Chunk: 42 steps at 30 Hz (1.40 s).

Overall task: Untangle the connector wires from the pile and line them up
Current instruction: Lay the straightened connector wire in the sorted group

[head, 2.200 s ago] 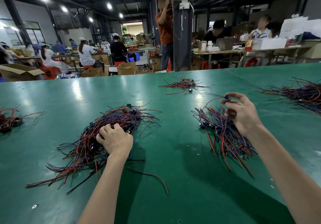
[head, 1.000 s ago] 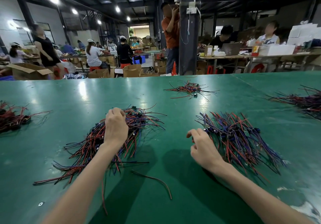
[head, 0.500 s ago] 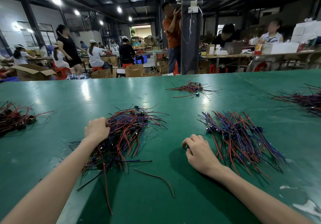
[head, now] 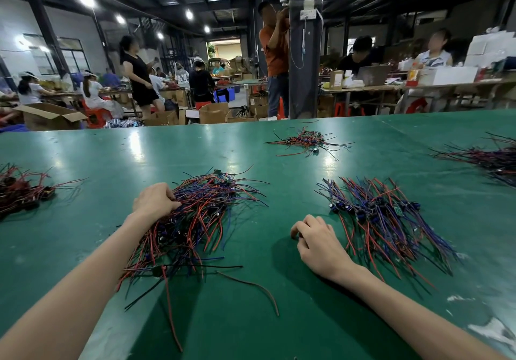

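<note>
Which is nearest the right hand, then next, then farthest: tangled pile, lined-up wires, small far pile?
1. The lined-up wires, just right of the right hand.
2. The tangled pile, on its left.
3. The small far pile, far ahead.

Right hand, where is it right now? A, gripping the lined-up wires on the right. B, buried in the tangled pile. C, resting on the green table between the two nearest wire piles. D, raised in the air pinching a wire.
C: the right hand sits on the green table between the tangled pile and the lined-up wires, holding nothing.
</note>
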Each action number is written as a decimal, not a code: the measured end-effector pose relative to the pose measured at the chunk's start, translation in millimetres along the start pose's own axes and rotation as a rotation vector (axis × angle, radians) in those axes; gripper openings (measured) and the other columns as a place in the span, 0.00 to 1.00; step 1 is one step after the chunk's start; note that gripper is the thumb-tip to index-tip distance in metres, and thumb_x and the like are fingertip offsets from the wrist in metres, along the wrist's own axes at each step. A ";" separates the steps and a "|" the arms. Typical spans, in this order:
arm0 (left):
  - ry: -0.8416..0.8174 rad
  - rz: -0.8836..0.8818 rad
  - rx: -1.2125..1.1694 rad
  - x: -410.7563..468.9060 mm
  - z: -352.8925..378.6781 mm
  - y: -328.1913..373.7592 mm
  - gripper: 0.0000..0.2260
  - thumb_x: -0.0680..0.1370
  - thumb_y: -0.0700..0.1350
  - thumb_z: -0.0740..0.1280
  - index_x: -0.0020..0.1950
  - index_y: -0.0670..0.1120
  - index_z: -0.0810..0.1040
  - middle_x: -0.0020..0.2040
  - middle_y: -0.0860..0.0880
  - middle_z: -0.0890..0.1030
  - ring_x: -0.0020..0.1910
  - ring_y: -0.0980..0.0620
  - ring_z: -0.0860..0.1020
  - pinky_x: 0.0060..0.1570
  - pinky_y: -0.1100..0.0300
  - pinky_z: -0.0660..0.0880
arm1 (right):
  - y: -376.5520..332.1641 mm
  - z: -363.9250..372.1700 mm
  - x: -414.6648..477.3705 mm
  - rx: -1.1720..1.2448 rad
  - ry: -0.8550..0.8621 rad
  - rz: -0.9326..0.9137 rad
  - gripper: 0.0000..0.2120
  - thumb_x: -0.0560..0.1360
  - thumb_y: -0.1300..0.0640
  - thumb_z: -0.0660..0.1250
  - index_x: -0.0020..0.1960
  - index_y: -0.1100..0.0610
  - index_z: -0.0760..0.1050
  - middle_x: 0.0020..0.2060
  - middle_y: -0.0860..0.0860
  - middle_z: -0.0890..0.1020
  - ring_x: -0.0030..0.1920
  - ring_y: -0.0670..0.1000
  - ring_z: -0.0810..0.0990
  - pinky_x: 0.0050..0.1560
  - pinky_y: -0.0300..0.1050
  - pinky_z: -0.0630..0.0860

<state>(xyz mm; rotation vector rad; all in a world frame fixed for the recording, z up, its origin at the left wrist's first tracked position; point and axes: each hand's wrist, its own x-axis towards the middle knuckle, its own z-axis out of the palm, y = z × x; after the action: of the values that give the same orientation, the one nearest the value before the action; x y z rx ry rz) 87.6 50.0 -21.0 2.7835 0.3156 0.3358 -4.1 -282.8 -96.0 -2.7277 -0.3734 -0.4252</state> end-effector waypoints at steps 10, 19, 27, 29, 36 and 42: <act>0.494 0.082 -0.365 6.9 -10.0 14.5 0.08 0.77 0.42 0.68 0.53 0.38 0.77 0.53 0.38 0.79 0.49 0.40 0.77 0.48 0.53 0.72 | 0.6 1.9 0.3 0.015 0.003 0.007 0.11 0.78 0.60 0.56 0.57 0.54 0.74 0.53 0.50 0.72 0.57 0.52 0.67 0.58 0.46 0.63; 0.785 0.619 -0.446 -9.4 -29.0 71.6 0.03 0.75 0.36 0.68 0.48 0.38 0.78 0.48 0.40 0.76 0.42 0.48 0.75 0.43 0.58 0.73 | 0.7 1.8 0.4 0.028 0.020 -0.005 0.11 0.77 0.61 0.57 0.56 0.53 0.73 0.52 0.49 0.73 0.57 0.51 0.68 0.58 0.46 0.63; 0.706 0.633 -0.501 -28.8 -19.5 115.5 0.06 0.75 0.33 0.68 0.52 0.37 0.78 0.51 0.39 0.76 0.45 0.47 0.76 0.46 0.61 0.73 | 1.4 -0.4 0.6 0.052 0.026 -0.002 0.10 0.78 0.59 0.58 0.57 0.53 0.73 0.53 0.49 0.75 0.58 0.51 0.68 0.57 0.46 0.63; 0.686 0.566 -0.513 -27.8 -15.6 113.1 0.08 0.75 0.33 0.67 0.54 0.37 0.79 0.52 0.39 0.76 0.48 0.44 0.77 0.49 0.59 0.74 | 0.5 -0.1 1.7 0.055 0.027 0.002 0.10 0.77 0.59 0.58 0.56 0.53 0.73 0.52 0.49 0.75 0.57 0.51 0.69 0.57 0.46 0.63; 0.608 0.300 -0.734 -33.2 -10.7 114.4 0.07 0.77 0.40 0.68 0.53 0.41 0.79 0.46 0.42 0.82 0.43 0.47 0.81 0.49 0.56 0.77 | -0.7 3.0 3.9 0.073 0.034 0.059 0.13 0.77 0.59 0.58 0.61 0.53 0.71 0.56 0.50 0.74 0.59 0.51 0.69 0.60 0.47 0.63; -0.011 0.118 -1.042 -76.4 10.9 155.9 0.04 0.75 0.39 0.70 0.41 0.41 0.79 0.32 0.44 0.81 0.25 0.50 0.80 0.36 0.53 0.81 | -12.2 -12.2 10.0 0.831 0.016 0.199 0.13 0.79 0.53 0.62 0.61 0.57 0.74 0.53 0.50 0.78 0.50 0.47 0.77 0.52 0.33 0.71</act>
<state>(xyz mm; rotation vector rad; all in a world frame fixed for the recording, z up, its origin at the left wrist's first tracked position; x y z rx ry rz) 45.8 -116.6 6.7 1.7746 -0.0424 0.3700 -1.6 -274.4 -78.0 -1.9228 -0.2030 -0.1741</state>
